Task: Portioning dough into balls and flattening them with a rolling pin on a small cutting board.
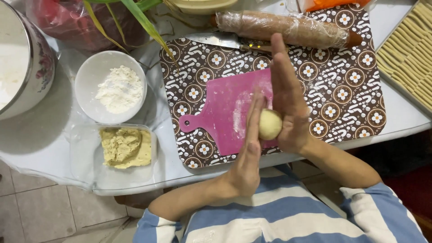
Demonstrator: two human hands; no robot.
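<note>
Pale yellow dough ball [270, 124] sits pressed between my two flat palms, right over the pink cutting board [225, 112]. My left hand [248, 155] stands on edge with its fingers straight and together, palm against the ball's left side; my right hand [288, 105] mirrors it, fingers stretched out toward the far side of the bench, palm against the ball's right side. Neither hand curls around the dough, both are spread flat and simply sandwich it. Under the pink board lies a brown patterned mat [342, 81] with white flower medallions, and the board carries a dusting of flour. Beyond my fingertips a knife [225, 41] lies on the mat, and just past it a rolling pin wrapped in clear film [288, 28]. To my left, a white bowl of flour [110, 85] stands on the bench [396, 112], and nearer to me a clear plastic tub [112, 155] holds a lump of the same yellowish dough. A large white pot with a flower print [24, 58] sits at the far left edge. At the far right, a tray of pale dough strips [407, 54] lies in neat rows.
</note>
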